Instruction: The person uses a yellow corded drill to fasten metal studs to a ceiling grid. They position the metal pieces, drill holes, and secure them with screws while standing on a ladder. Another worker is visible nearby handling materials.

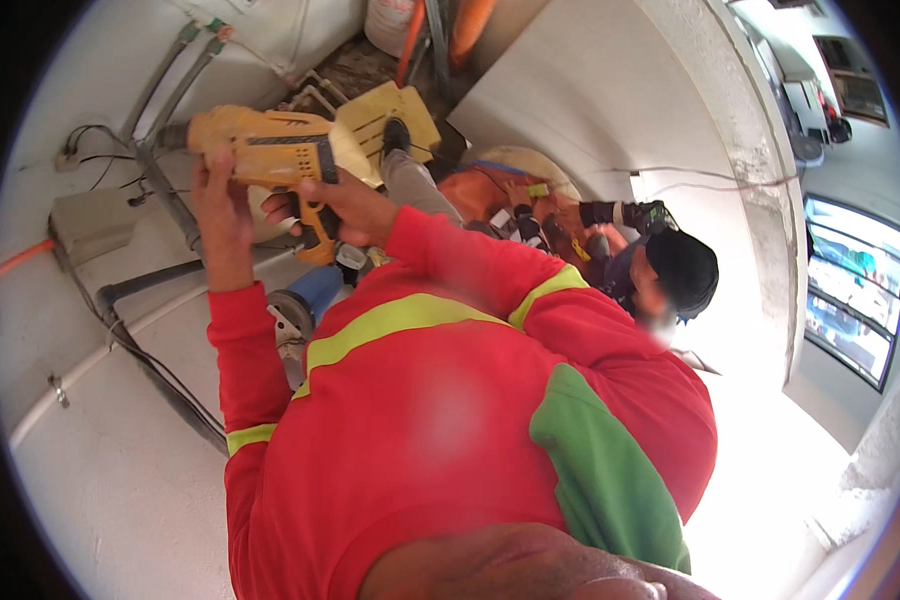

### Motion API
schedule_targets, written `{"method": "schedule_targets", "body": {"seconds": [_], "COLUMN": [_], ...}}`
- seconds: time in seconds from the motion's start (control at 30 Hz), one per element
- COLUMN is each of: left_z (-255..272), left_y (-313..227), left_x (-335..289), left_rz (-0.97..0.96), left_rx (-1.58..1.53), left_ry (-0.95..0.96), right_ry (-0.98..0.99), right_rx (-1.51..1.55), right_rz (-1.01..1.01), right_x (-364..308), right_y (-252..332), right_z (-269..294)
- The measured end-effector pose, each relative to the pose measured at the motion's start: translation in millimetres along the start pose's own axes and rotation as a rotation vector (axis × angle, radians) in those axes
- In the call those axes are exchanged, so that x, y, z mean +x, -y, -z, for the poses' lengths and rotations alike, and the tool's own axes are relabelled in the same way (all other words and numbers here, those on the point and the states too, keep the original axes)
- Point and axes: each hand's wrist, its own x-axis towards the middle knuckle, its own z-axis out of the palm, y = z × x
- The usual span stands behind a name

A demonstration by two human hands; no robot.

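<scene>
A yellow and black power drill (275, 150) is raised in front of my chest, its dark nose pointing left at the pipes on the wall. My right hand (355, 205) wraps round the drill's handle, with fingers near the trigger. Up at the front of the body, my left hand (225, 205) holds the drill from the near side; its fingers are partly hidden behind the casing. Any bit at the nose is not clearly visible. Red sleeves with yellow-green bands cover both arms.
Grey pipes (155, 190) and a pale box (92, 222) with cables line the left wall. A yellow slotted platform (420, 120) lies beyond the drill. Another person in a black cap (685, 270) crouches at right beside an orange surface (480, 190) with tools.
</scene>
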Motion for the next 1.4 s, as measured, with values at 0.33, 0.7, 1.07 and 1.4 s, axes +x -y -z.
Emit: {"method": "schedule_targets", "body": {"seconds": [0.33, 0.7, 1.07, 1.4], "left_z": [31.3, 64.5, 79.6, 179.5], "left_y": [14.8, 9.6, 2.5, 88.8], "left_x": [-14.7, -28.6, -28.9, -62.5], "left_rz": [-0.008, 0.008, 0.092, 0.362], "left_rx": [0.104, 0.231, 0.418, 1.319], "left_ry": [0.138, -0.013, -0.053, 0.504], "right_ry": [0.074, 0.132, 0.177, 0.097], "right_rx": [0.07, 0.09, 0.057, 0.131], "right_rz": [0.019, 0.045, 0.093, 0.059], "right_x": [-0.2, -0.5, 1.9, 2.5], "right_y": [-5.0, 7.6, 2.4, -6.3], "right_z": [2.3, -0.7, 4.0, 14.1]}}
